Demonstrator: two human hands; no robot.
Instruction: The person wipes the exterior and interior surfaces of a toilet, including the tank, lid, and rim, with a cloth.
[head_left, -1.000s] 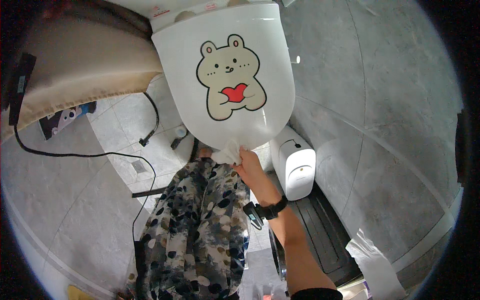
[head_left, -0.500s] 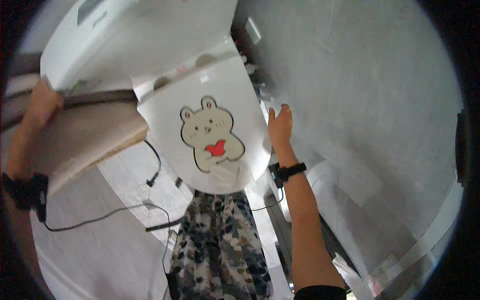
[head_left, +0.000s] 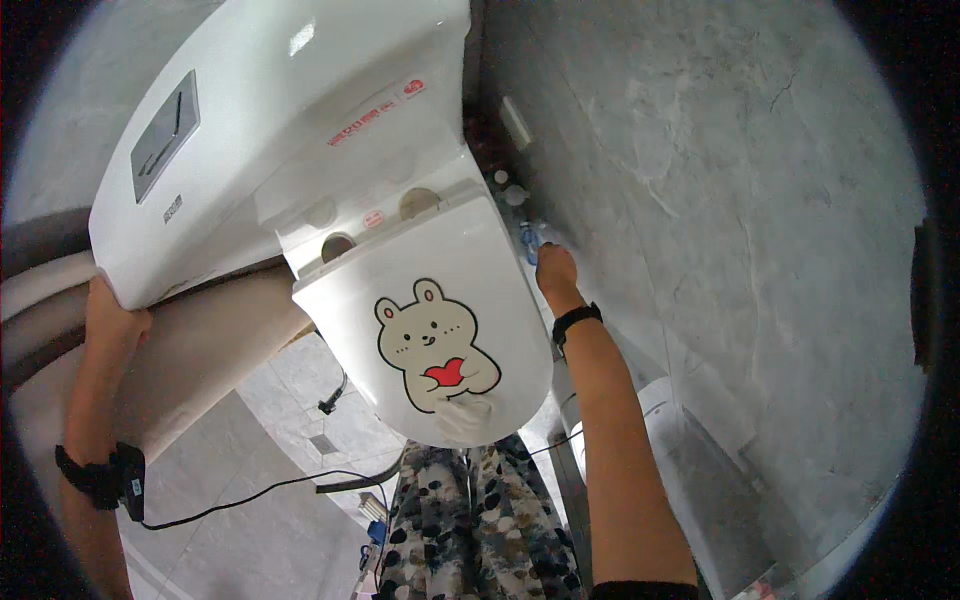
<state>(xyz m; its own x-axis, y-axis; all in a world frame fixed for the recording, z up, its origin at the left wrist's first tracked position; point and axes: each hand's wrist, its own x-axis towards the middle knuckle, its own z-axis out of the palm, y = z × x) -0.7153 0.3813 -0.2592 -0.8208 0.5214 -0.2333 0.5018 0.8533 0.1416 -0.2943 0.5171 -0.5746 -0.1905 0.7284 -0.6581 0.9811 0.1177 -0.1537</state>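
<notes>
A white toilet stands in front of me, its closed lid (head_left: 340,330) bearing a cartoon bear with a red heart. Its tank (head_left: 250,180) slopes to the upper left, with a grey flush plate (head_left: 165,135). My left hand (head_left: 118,322) is curled at the tank's lower left corner, its fingertips partly hidden. Beside the lid's right edge is my right hand (head_left: 557,274), fingers curled in; what they hold, if anything, cannot be made out. A clear bottle with a blue part (head_left: 528,243) is right beyond its thumb.
Thick beige padding (head_left: 220,345) lies along the left below the tank. A black cable (head_left: 260,495) hangs from a strap on my left wrist. Small bottles (head_left: 512,193) stand between toilet and grey wall (head_left: 720,200). A white rounded object (head_left: 655,405) is right of my forearm.
The toilet sits lower in the picture, and more of its tank shows. My right hand has gone from spread fingers to curled ones. My left hand also appears lower, still at the tank's corner.
</notes>
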